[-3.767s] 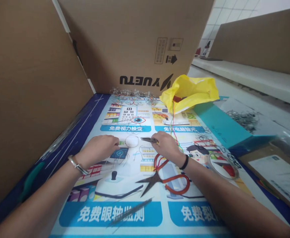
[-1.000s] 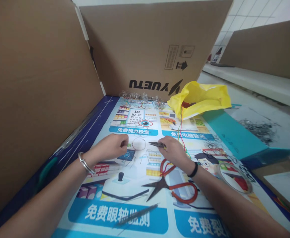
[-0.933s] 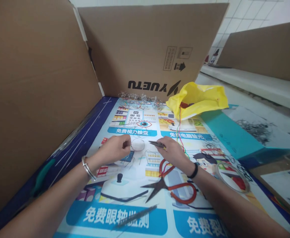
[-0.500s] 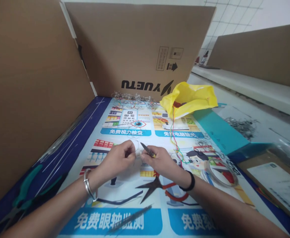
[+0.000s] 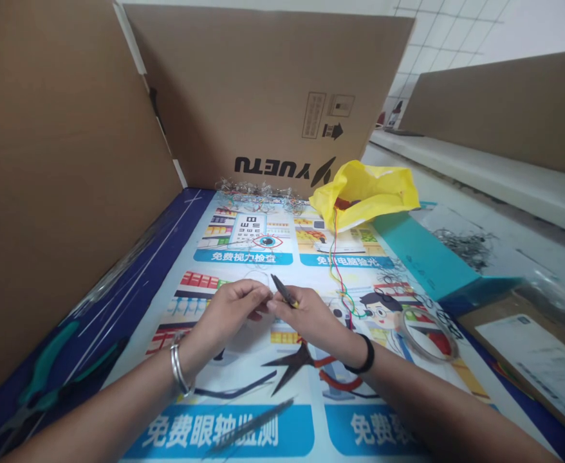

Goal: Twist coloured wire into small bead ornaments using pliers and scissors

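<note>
My right hand (image 5: 306,312) is closed round a small dark tool with a pointed tip and a bit of yellow (image 5: 284,290); it looks like small pliers, tip up and to the left. Against its fingertips is my left hand (image 5: 239,305), thumb and forefinger pinched together. A faint thin wire (image 5: 259,272) arcs above the pinch; its ends are hidden by the fingers. Just below the hands lie open scissors (image 5: 295,365) with red handles. Nearer to me rests a bundle of thin dark wires (image 5: 253,426).
Cardboard panels (image 5: 263,83) stand at the back and left. A yellow bag (image 5: 367,193) with coloured cords is behind my right hand. Teal-handled pliers (image 5: 46,379) lie at left. On the right are a tape-like clear ring (image 5: 430,334), a teal box (image 5: 432,257) and dark wire pieces (image 5: 466,247).
My left hand has moved slightly right, its fingertips now meeting those of my right hand. The dark tool stays in my right hand, and the view has shifted a little.
</note>
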`<state>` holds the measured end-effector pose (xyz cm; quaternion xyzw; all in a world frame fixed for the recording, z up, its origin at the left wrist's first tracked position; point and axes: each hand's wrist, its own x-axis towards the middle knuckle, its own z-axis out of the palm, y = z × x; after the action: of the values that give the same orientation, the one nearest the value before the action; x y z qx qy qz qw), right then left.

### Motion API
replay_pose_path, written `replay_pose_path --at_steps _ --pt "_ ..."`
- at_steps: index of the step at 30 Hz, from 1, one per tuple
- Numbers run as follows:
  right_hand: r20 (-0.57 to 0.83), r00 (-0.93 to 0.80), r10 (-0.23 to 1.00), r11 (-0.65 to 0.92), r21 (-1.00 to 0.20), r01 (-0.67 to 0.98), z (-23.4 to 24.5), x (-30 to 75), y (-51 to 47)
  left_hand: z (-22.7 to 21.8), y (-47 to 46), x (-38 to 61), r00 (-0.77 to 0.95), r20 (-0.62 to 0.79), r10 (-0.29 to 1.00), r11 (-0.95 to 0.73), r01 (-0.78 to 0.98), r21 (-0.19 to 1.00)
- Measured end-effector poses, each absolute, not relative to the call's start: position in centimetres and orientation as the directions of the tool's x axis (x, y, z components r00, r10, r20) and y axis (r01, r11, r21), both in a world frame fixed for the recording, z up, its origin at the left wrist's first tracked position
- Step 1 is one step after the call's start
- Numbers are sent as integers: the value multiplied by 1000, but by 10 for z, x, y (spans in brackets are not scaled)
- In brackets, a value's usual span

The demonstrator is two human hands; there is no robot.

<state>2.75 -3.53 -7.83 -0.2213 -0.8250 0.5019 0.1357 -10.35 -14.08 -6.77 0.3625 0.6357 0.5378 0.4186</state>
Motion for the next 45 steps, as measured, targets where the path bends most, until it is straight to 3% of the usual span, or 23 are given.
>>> replay_pose_path --at_steps 3,6,10,14,19,45 --pt "164 -858 486 642 -734 223 -78 30 -27 -62 -141 -107 -440 -180 880 142 -119 983" --pt "403 -811 425 884 -377 275 -77 33 -15 -58 -141 -112 -474 -202 857 122 -194 973" --pt "558 -785 269 932 54 358 -76 38 -6 -60 -142 -116 -481 -229 846 134 -224 965" --pt "599 -789 139 898 261 356 -76 39 -9 -60 -142 -112 -481 -246 841 157 -219 963" --pt "605 -788 113 869 324 374 -77 40 -11 -56 -140 -107 -480 -289 828 196 -235 952" --pt "569 -817 89 846 390 364 -75 38 -10 -55 -140 -98 -493 -331 804 234 -251 939"
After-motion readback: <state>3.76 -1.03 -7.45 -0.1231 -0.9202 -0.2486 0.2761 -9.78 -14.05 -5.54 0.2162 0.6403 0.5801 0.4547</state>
